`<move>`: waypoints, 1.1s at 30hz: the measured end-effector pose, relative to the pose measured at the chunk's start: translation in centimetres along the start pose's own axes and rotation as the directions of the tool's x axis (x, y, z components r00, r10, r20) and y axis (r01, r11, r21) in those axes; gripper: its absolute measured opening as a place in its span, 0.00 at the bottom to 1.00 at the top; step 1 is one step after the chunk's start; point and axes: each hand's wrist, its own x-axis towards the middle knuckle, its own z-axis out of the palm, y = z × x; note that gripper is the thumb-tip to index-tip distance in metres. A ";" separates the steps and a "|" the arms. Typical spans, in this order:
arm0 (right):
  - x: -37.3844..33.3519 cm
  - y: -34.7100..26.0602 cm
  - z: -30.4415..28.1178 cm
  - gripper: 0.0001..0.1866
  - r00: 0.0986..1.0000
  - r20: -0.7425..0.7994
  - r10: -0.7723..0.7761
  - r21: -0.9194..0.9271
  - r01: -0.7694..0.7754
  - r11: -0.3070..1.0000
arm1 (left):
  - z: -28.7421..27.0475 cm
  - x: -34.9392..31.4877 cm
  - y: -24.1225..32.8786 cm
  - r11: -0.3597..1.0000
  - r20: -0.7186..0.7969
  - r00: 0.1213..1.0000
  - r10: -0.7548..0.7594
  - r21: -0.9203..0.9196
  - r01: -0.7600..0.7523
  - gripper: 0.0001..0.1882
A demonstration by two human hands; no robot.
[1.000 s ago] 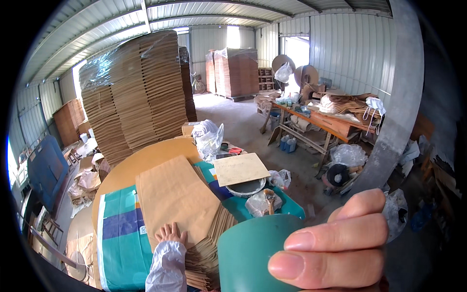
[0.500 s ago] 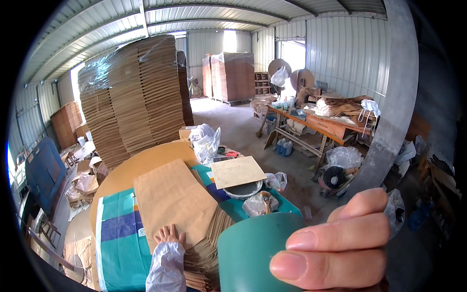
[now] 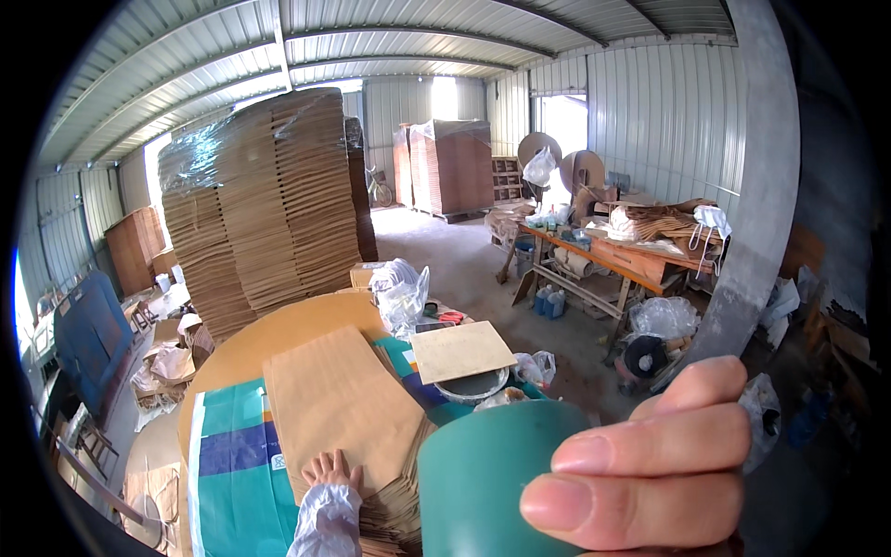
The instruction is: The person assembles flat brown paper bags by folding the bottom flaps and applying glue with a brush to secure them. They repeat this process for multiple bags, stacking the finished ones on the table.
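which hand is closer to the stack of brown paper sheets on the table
Left. The left hand rests on the near edge of the stack of brown paper sheets; the right hand is off to its right, gripping a green cup.

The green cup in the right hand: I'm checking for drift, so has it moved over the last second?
No. The green cup keeps its place in the right hand, just right of the brown paper stack.

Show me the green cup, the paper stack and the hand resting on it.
Green cup [image 3: 483,492], head view, on its front wall.
Paper stack [image 3: 339,399], head view, on the top sheet.
Left hand [image 3: 329,469], head view, on the knuckles.
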 end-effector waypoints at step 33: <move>-0.1 15.2 6.9 0.16 0.833 -0.135 -0.537 0.191 0.554 0.810 | 1.0 0.3 -0.8 0.995 0.042 0.999 -0.022 0.098 0.018 0.38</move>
